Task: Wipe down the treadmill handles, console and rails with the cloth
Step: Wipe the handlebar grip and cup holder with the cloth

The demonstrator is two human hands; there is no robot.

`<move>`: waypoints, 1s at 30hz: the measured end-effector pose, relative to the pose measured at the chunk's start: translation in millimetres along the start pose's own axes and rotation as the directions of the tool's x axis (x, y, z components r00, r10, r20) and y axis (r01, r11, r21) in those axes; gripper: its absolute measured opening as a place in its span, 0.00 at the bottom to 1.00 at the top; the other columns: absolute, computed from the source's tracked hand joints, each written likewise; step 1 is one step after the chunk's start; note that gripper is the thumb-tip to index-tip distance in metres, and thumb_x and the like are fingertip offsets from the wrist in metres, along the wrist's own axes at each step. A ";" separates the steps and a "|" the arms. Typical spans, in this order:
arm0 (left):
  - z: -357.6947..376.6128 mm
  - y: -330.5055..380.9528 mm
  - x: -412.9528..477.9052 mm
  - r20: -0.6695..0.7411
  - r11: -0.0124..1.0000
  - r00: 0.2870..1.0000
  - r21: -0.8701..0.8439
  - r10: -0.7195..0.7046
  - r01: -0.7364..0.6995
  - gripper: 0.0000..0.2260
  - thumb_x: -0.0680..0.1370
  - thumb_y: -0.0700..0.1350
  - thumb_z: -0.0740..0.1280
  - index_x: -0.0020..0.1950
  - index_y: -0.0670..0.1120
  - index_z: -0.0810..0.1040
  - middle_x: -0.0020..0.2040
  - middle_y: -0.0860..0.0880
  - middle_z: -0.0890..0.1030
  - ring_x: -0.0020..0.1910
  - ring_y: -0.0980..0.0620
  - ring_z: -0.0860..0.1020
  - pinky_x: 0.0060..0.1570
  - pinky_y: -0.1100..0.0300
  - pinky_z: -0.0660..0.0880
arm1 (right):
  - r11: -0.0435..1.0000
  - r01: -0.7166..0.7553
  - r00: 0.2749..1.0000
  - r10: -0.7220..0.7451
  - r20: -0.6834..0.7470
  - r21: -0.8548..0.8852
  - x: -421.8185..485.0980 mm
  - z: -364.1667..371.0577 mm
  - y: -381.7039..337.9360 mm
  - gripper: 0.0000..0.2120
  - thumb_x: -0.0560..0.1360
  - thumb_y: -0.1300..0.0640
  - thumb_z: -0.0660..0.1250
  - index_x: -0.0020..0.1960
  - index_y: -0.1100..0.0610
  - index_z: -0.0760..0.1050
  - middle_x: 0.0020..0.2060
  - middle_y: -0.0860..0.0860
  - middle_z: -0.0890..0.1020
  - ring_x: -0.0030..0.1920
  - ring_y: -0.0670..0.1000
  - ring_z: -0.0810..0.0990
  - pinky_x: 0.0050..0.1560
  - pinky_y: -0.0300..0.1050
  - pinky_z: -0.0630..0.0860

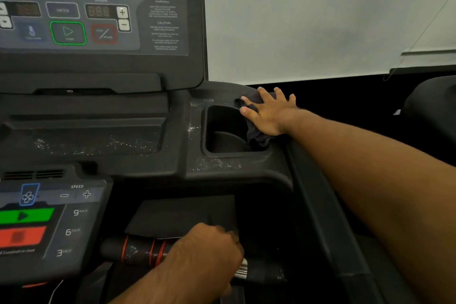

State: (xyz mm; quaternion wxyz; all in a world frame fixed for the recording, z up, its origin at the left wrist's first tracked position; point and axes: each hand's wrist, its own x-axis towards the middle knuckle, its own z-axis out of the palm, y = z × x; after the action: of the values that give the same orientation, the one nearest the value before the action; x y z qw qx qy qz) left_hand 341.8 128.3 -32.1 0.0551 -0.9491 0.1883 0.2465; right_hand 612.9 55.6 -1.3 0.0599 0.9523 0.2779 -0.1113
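Note:
The treadmill console (98, 20) fills the upper left, with its dusty tray (98, 140) below. A dark cloth (257, 137) lies over the right rim of the cup holder (222, 131). My right hand (269, 112) presses flat on the cloth with fingers spread. My left hand (209, 252) grips the black handle bar (138, 252) with red rings at the bottom. The right side rail (328, 217) runs down under my right forearm.
A lower control panel (37, 217) with green and red buttons sits at the bottom left. A pale wall (320, 20) stands behind the machine. Another dark machine part (431, 106) shows at the far right.

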 end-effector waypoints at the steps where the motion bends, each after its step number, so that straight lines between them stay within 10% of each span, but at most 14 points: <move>1: 0.7 -0.7 0.8 0.006 1.000 1.000 -0.013 -0.002 0.002 0.17 0.78 0.49 0.65 0.64 0.44 0.73 0.63 0.43 0.74 0.59 0.42 0.74 0.46 0.53 0.62 | 1.000 0.014 1.000 -0.014 -0.002 0.005 3.1 -1.1 -1.9 0.28 0.77 0.30 0.37 0.76 0.32 0.42 0.80 0.48 0.41 0.77 0.63 0.38 0.73 0.70 0.39; 25: -2.0 4.4 -27.9 -0.177 0.996 0.982 -0.067 -0.068 0.057 0.15 0.73 0.58 0.70 0.55 0.51 0.78 0.51 0.52 0.79 0.48 0.51 0.78 0.47 0.56 0.76 | 0.992 -0.026 0.993 0.040 -0.109 0.127 -246.0 63.8 -21.6 0.22 0.82 0.44 0.56 0.75 0.45 0.64 0.79 0.45 0.50 0.79 0.56 0.45 0.76 0.57 0.48; 30: 7.2 1.6 -25.1 -0.209 0.994 0.974 -0.086 -0.086 0.069 0.14 0.71 0.60 0.71 0.48 0.53 0.76 0.47 0.53 0.78 0.42 0.53 0.77 0.41 0.57 0.75 | 0.952 -0.160 0.978 0.189 -0.091 0.262 -304.6 83.5 -22.9 0.30 0.80 0.39 0.54 0.79 0.45 0.51 0.80 0.45 0.46 0.79 0.52 0.42 0.76 0.51 0.45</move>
State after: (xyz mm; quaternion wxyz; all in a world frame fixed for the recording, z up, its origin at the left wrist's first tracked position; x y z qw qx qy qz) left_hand 317.6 136.5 -26.1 0.0072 -0.9780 0.1463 0.1483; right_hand 335.6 -97.1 -8.6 -0.0685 0.9778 0.1790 -0.0852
